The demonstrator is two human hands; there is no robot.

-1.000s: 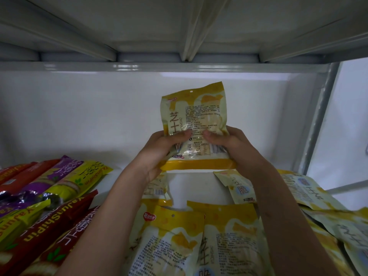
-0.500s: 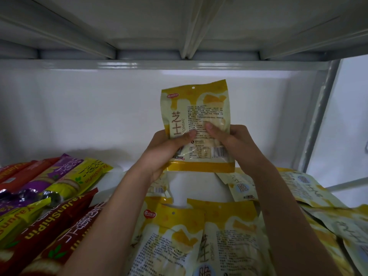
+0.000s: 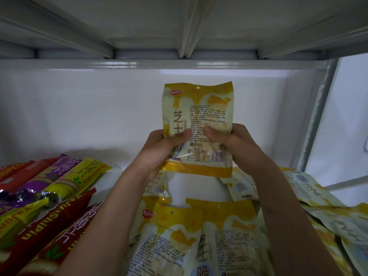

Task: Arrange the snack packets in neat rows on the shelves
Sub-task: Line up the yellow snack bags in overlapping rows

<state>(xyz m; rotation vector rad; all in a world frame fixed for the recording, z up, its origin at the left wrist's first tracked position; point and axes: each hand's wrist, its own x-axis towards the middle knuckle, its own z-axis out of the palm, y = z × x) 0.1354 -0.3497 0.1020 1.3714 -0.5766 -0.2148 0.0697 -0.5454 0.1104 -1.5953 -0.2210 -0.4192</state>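
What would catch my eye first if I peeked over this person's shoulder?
A yellow cheese snack packet held upright at centre, gripped by the left hand and right hand. Below, more yellow packets lie loosely overlapped; long red, purple and yellow packs crowd the shelf's left side.

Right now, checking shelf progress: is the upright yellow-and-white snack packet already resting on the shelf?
No, the yellow-and-white snack packet is held up off the shelf by the left hand and right hand.
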